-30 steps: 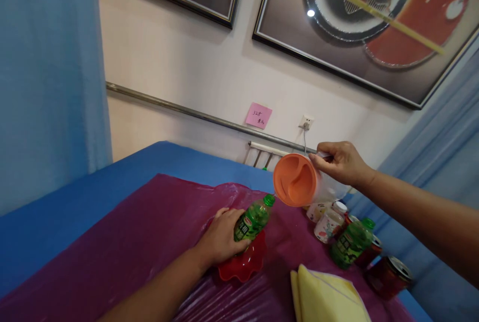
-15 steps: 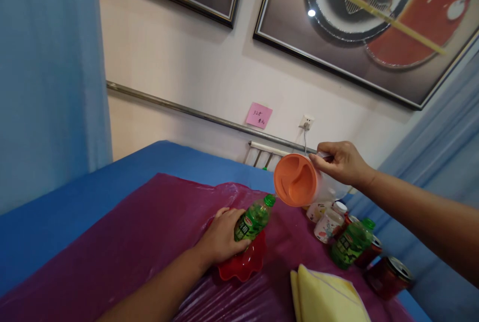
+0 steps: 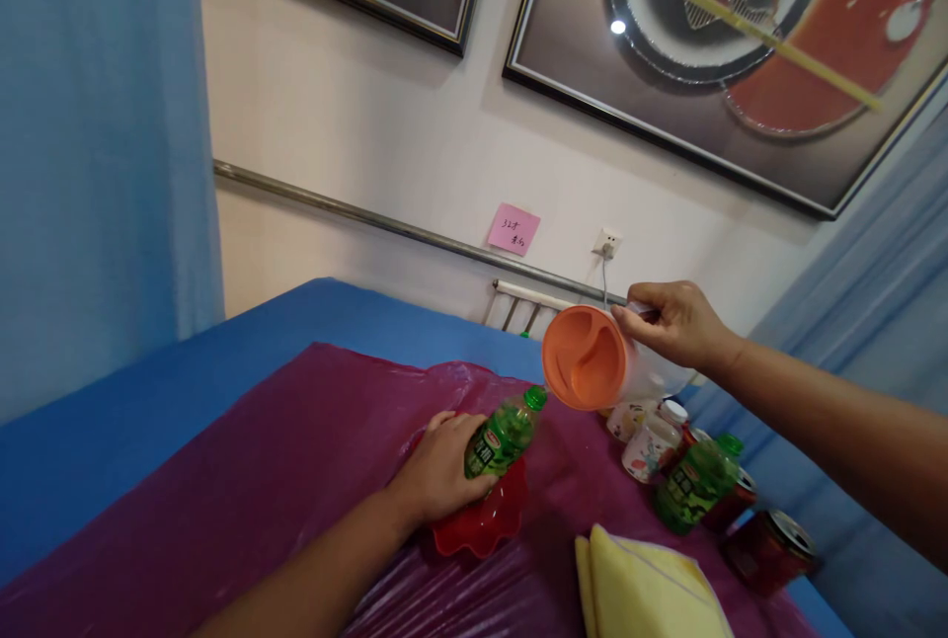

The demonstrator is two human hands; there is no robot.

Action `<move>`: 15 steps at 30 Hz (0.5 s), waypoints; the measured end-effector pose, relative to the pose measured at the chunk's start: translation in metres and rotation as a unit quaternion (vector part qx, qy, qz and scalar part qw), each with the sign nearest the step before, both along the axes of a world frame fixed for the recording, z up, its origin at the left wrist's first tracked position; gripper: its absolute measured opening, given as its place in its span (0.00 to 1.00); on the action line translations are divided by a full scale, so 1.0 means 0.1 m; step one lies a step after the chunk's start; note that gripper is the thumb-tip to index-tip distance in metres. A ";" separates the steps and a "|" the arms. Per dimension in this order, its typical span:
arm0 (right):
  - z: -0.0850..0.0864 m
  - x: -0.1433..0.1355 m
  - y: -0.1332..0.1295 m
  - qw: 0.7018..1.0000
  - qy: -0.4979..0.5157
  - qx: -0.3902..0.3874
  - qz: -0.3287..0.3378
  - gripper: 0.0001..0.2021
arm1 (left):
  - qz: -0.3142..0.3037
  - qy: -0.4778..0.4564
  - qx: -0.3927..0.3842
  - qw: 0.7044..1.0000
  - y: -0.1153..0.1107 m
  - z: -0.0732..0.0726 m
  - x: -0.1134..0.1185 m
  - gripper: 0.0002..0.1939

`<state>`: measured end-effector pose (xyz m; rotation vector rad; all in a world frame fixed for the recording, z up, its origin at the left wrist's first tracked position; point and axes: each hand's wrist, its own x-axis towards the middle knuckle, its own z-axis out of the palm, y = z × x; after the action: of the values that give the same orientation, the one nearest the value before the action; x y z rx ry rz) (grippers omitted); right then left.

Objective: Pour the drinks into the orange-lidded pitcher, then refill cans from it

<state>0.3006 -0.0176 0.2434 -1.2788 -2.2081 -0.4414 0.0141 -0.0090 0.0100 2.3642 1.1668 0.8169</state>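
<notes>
My left hand (image 3: 448, 470) is wrapped round a green-labelled plastic bottle (image 3: 504, 438), which leans over a red scalloped bowl (image 3: 478, 529). The bottle's green-rimmed neck points up and to the right. Closed on its handle, my right hand (image 3: 673, 322) holds a pitcher (image 3: 589, 358) with an orange lid and a translucent body. The pitcher is tipped sideways, its lid facing me and its lower left edge close by the bottle's mouth. Whether liquid runs between them is too fine to make out.
To the right stand another green bottle (image 3: 696, 485), a red can (image 3: 770, 549) and small white-capped bottles (image 3: 652, 442). A folded yellow cloth (image 3: 652, 584) lies in front. Purple plastic sheeting (image 3: 244, 480) covers the blue surface (image 3: 296, 312). Blue curtains (image 3: 96, 154) hang at both sides.
</notes>
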 end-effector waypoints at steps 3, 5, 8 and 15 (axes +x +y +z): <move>0.01 0.00 -0.01 1.000 0.001 0.002 0.001 0.20 | -0.004 -0.003 0.002 1.000 0.01 -0.01 0.00 0.31; 0.01 0.00 -0.02 1.000 0.000 0.005 0.000 0.21 | -0.003 -0.003 0.005 1.000 0.01 -0.01 0.00 0.31; 0.02 0.00 -0.02 1.000 0.000 0.005 -0.002 0.20 | 0.001 -0.002 0.006 1.000 0.01 -0.02 0.00 0.31; 0.01 -0.01 -0.03 1.000 -0.003 0.009 -0.004 0.20 | -0.001 -0.002 0.009 1.000 0.01 -0.03 0.00 0.32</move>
<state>0.2997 -0.0201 0.2446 -1.2792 -2.1988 -0.4682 0.0137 -0.0078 0.0074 2.3776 1.1600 0.8339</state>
